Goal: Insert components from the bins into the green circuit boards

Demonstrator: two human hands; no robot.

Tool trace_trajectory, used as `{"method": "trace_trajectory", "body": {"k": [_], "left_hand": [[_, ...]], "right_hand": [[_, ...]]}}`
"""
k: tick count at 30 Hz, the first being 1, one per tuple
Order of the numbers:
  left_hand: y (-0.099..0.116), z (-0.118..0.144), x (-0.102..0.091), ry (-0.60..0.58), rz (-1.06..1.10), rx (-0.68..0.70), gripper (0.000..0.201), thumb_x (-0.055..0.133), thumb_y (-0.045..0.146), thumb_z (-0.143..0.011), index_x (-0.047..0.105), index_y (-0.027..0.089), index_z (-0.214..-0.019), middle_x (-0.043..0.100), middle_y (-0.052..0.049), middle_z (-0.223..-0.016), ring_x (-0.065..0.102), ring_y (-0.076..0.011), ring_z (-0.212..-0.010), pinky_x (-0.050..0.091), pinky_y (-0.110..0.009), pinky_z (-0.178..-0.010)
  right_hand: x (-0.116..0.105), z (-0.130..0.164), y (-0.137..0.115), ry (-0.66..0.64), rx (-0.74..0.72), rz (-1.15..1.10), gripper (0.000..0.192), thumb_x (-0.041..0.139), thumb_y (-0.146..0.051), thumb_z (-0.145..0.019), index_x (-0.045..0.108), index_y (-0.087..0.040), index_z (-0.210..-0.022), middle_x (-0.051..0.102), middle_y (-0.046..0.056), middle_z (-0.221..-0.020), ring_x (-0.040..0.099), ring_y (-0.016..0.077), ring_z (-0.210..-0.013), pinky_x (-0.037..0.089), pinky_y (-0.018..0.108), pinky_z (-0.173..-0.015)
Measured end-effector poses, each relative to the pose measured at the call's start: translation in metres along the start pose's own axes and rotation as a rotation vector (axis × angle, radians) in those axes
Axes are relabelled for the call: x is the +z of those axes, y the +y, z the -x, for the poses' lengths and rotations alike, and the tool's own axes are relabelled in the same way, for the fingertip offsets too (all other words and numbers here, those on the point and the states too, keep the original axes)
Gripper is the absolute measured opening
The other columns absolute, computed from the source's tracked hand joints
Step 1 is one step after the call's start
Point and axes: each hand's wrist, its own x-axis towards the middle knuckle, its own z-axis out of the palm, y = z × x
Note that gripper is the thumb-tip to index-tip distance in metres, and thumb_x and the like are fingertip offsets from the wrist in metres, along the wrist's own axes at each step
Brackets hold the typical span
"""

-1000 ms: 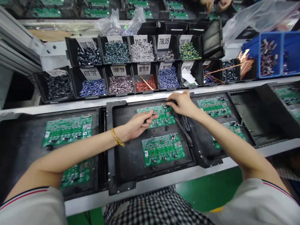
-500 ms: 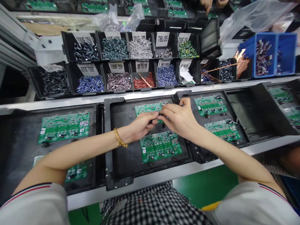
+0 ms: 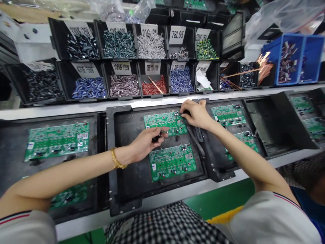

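Observation:
My left hand [image 3: 142, 145] is curled round several small black components [image 3: 156, 137], over the lower left of the upper green circuit board [image 3: 162, 119]. At that board's top right corner, beside some small upright capacitors, my right hand [image 3: 196, 113] has thumb and fingertips pinched together. Whatever is between those fingertips is too small or too hidden to name. A second circuit board [image 3: 174, 164] lies just below, in the same black tray [image 3: 129, 135].
Labelled black bins of components [image 3: 124, 83] stand in two rows behind the rail. Blue bins [image 3: 289, 64] are at the right. More trays with circuit boards [image 3: 59, 139] lie on both sides. A dark strip [image 3: 195, 140] lies along the tray's right side.
My hands were together above the upper board and have come apart. The right went up to the board's top right corner; the left drew back left with the black components.

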Motion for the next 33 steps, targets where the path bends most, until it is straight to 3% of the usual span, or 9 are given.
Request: {"method": "trace_trajectory", "body": {"k": [10,13,17,21,25,27,30,33], "left_hand": [[-0.006,-0.003,-0.003,0.065,0.003,0.014,0.019,0.056,0.02,-0.089,0.067,0.007,-0.082,0.068,-0.014,-0.091,0.049,-0.0045,-0.054,0.036,-0.014,-0.047],[-0.007,-0.002,-0.005,0.107,0.027,0.032,0.019,0.059,0.024,-0.088,0.067,0.007,-0.082,0.067,-0.012,-0.089,0.048,-0.0042,-0.054,0.034,-0.013,-0.044],[-0.009,0.007,-0.006,0.17,0.094,0.103,0.018,0.067,0.024,-0.082,0.064,0.008,-0.074,0.061,-0.004,-0.07,0.048,-0.0051,-0.052,0.035,-0.015,-0.045],[-0.008,0.021,-0.013,0.177,0.205,0.095,0.024,0.056,0.021,-0.089,0.06,0.007,-0.069,0.054,-0.002,-0.063,0.047,-0.0057,-0.052,0.034,-0.015,-0.045],[-0.007,0.036,-0.027,0.19,0.247,-0.004,0.028,0.039,0.006,-0.093,0.062,0.004,-0.077,0.061,-0.009,-0.077,0.049,-0.0057,-0.057,0.041,-0.016,-0.054],[-0.01,0.042,-0.034,0.185,0.215,-0.04,0.024,0.041,0.003,-0.092,0.062,0.003,-0.081,0.063,-0.011,-0.083,0.047,-0.0044,-0.057,0.041,-0.014,-0.054],[-0.016,0.047,-0.041,0.128,0.153,-0.049,0.018,0.051,0.015,-0.091,0.063,0.004,-0.083,0.06,-0.008,-0.075,0.039,-0.0023,-0.049,0.028,-0.013,-0.043],[-0.021,0.047,-0.045,0.089,0.093,-0.031,0.021,0.055,0.022,-0.09,0.064,0.005,-0.081,0.047,0.0,-0.062,0.027,-0.0008,-0.043,0.014,-0.014,-0.039]], "right_hand": [[0.0,0.004,-0.004,0.031,0.031,0.086,0.011,0.053,-0.026,-0.081,0.061,-0.019,-0.083,0.065,0.004,-0.099,0.057,0.0221,-0.087,0.019,0.035,-0.074],[-0.004,0.01,-0.03,0.092,0.036,0.023,0.014,0.054,-0.031,-0.084,0.061,-0.019,-0.083,0.068,0.004,-0.093,0.058,0.0209,-0.084,0.02,0.035,-0.076],[-0.007,0.022,-0.083,0.055,-0.175,-0.192,0.016,0.051,-0.032,-0.087,0.062,-0.021,-0.088,0.069,0.001,-0.094,0.06,0.0178,-0.086,0.021,0.033,-0.077],[-0.001,0.018,-0.114,0.057,-0.29,-0.172,0.015,0.046,-0.023,-0.086,0.06,-0.018,-0.086,0.068,0.001,-0.092,0.059,0.0164,-0.083,0.019,0.033,-0.077],[0.013,-0.002,-0.113,-0.046,-0.299,-0.13,0.014,0.046,-0.022,-0.084,0.059,-0.018,-0.085,0.066,0.002,-0.094,0.057,0.0175,-0.084,0.017,0.032,-0.074],[0.021,-0.011,-0.108,-0.11,-0.299,-0.13,0.013,0.046,-0.022,-0.083,0.058,-0.017,-0.084,0.063,0.003,-0.095,0.056,0.0184,-0.088,0.016,0.031,-0.072],[0.03,-0.019,-0.104,-0.161,-0.308,-0.132,0.012,0.047,-0.021,-0.081,0.058,-0.017,-0.083,0.061,0.004,-0.096,0.055,0.019,-0.09,0.016,0.031,-0.07],[0.032,-0.021,-0.103,-0.164,-0.311,-0.116,0.011,0.047,-0.021,-0.08,0.056,-0.017,-0.082,0.061,0.005,-0.095,0.054,0.0194,-0.089,0.016,0.03,-0.07]]}}
